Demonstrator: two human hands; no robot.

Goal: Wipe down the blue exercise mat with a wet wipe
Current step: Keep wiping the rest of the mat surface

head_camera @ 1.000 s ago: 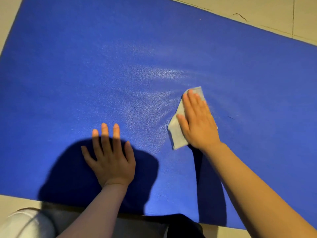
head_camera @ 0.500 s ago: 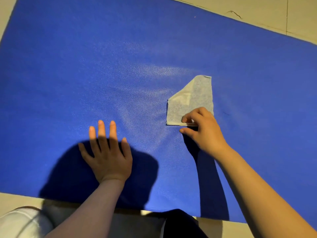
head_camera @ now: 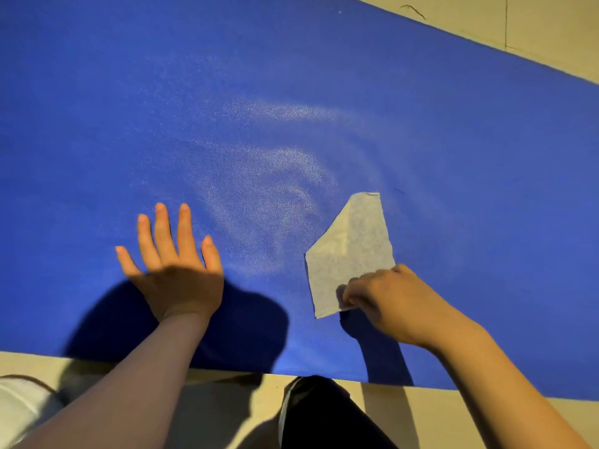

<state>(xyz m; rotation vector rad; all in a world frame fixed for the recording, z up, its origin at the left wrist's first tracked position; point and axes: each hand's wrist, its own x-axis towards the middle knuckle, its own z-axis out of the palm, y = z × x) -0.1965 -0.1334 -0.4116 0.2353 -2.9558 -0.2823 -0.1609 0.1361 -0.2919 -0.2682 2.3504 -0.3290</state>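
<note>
The blue exercise mat fills most of the view, with damp shiny streaks near its middle. A pale wet wipe, partly folded over at one corner, lies flat on the mat right of centre. My right hand pinches the wipe's near corner with curled fingers. My left hand lies flat on the mat to the left, fingers spread and straight, about a hand's width from the wipe.
Beige floor tiles show past the mat's far edge at the upper right and along its near edge at the bottom. A dark-clothed knee and a white garment sit at the bottom of the view.
My right hand lifted its flat palm off the wipe, slid back to the near corner and pinched it. The wipe now lies uncovered and spread. The left hand stays pressed flat.
</note>
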